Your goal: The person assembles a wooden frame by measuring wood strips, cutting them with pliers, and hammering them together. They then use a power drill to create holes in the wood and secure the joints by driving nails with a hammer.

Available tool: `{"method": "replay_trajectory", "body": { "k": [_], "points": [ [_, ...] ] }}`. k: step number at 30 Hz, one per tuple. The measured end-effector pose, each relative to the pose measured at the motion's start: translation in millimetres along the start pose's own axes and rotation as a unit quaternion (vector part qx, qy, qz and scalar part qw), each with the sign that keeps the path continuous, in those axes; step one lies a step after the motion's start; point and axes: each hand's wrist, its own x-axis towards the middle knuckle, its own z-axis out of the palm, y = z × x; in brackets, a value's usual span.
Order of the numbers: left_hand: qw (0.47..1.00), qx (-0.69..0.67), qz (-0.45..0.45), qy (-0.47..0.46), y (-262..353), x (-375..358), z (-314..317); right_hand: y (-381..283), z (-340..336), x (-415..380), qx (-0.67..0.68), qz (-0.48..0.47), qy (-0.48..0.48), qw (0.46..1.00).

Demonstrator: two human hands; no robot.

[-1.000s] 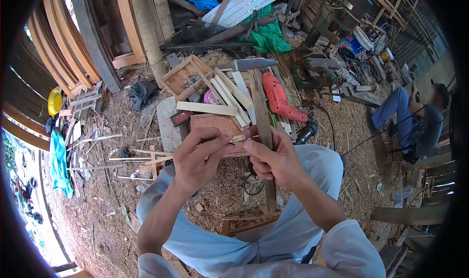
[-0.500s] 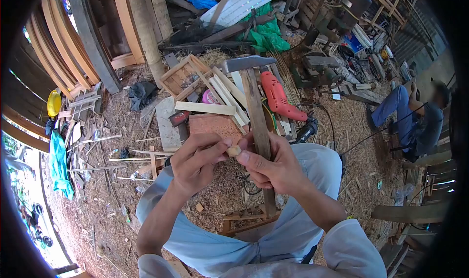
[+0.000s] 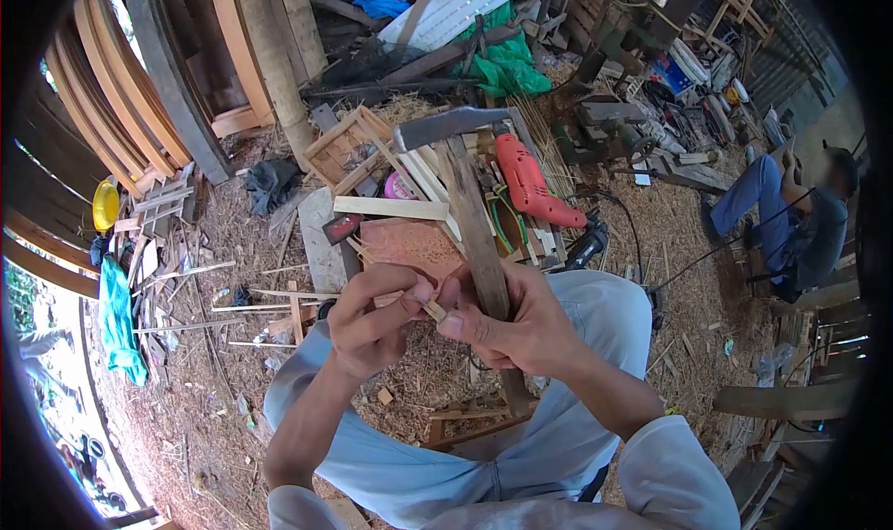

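Observation:
A small, pale piece of wood (image 3: 434,310) is pinched between the fingertips of both hands. My left hand (image 3: 374,323) grips its left end with thumb and forefinger, the other fingers curled. On its right end press the thumb and fingertips of my right hand (image 3: 521,330). That same hand also keeps a hammer (image 3: 476,215) against the palm, its wooden handle upright and its metal head at the top. Beyond the hands lies a reddish block (image 3: 402,241) with sawdust on it. Both hands are above my lap.
A red power drill (image 3: 528,181) lies on wood strips ahead to the right. A pale wood strip (image 3: 391,207) and a wooden frame (image 3: 349,153) are ahead. Shavings cover the floor. At the right sits another person (image 3: 807,218); a black cable (image 3: 688,260) runs across the floor.
The small piece of wood has been turned in my fingertips and is now slanted. The hammer's head has swung left and tilted. Both hands have shifted slightly.

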Motion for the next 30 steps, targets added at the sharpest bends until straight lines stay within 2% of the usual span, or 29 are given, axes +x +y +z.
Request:
{"method": "replay_trajectory", "body": {
  "k": [9, 14, 24, 25, 26, 27, 28, 29, 30],
  "points": [
    [0.999, 0.031, 0.006, -0.009, 0, 5, -2, 1, -2, 2, -0.001, 0.008, 0.002, 1.0],
    [0.996, 0.08, 0.0, -0.028, 1, 11, -4, -1, -13, 6, 0.046, 0.008, 0.004, 0.999],
    [0.99, 0.104, -0.088, -0.048, -12, 5, -3, 14, -26, 24, -0.02, 0.025, 0.049, 0.998],
    [0.985, 0.125, -0.101, -0.057, -16, 5, -5, 32, -35, 35, -0.157, -0.041, 0.094, 0.982],
    [0.985, 0.127, -0.101, -0.057, -20, 4, -6, 49, -43, 44, -0.29, -0.107, 0.137, 0.941],
    [0.968, 0.157, -0.19, -0.04, -23, 3, -8, 61, -48, 51, -0.289, -0.109, 0.135, 0.941],
    [0.943, 0.185, -0.276, -0.022, -28, 2, -10, 72, -53, 56, -0.417, -0.097, 0.157, 0.89],
    [0.943, 0.187, -0.274, -0.022, -35, -1, -15, 83, -56, 60, -0.536, -0.084, 0.178, 0.821],
    [0.939, 0.182, -0.291, -0.007, -45, -6, -23, 99, -60, 65, -0.535, -0.087, 0.178, 0.821]
  ]
}}
